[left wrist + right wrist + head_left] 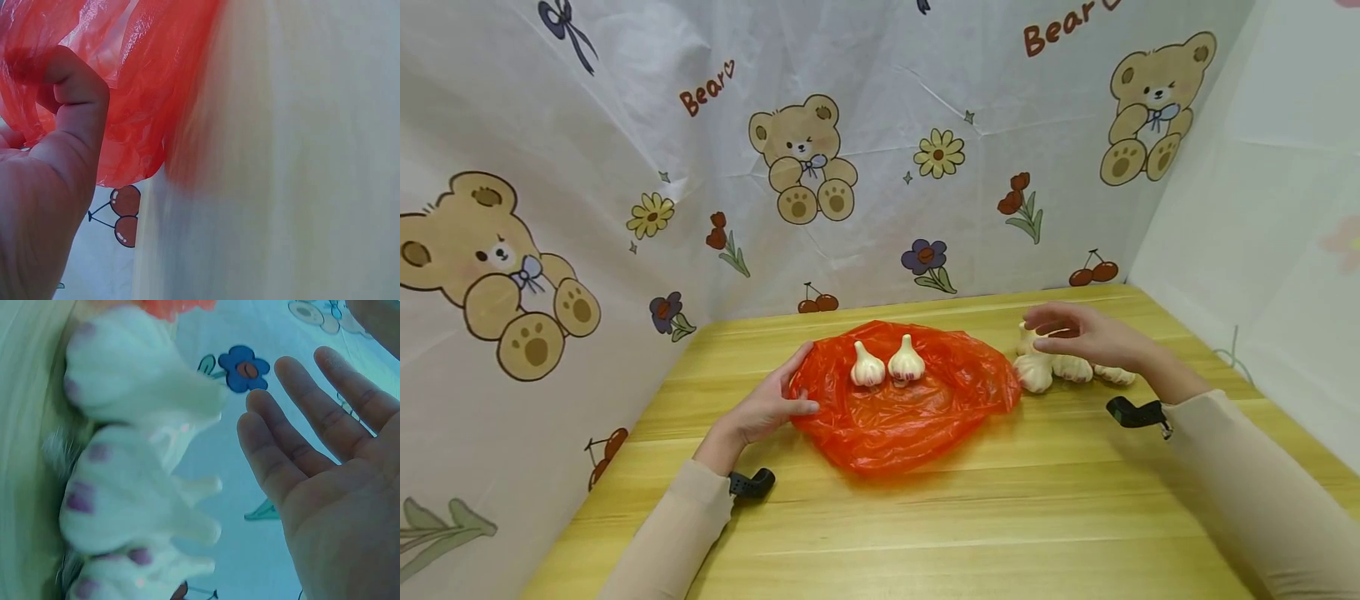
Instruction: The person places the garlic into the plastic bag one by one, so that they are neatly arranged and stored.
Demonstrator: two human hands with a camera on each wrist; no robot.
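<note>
A red plastic bag (895,433) lies spread on the table, its mouth gaping, with two garlic bulbs (907,360) upright in its opening. My left hand (769,406) grips the bag's left edge, the thumb on the near side; in the left wrist view a bent thumb (81,87) presses against the red film and the other fingers are mostly hidden. My right hand (1082,333) hovers over a cluster of garlic bulbs (1034,373) to the right of the bag. Its fingers (312,394) are spread and hold nothing. Purple marks show on those bulbs (119,487).
The light wooden table (925,533) runs up to a white curtain (880,250) printed with bears and flowers at the back and left. A white wall panel (1262,208) stands on the right, with a thin cord (1234,358) near its foot.
</note>
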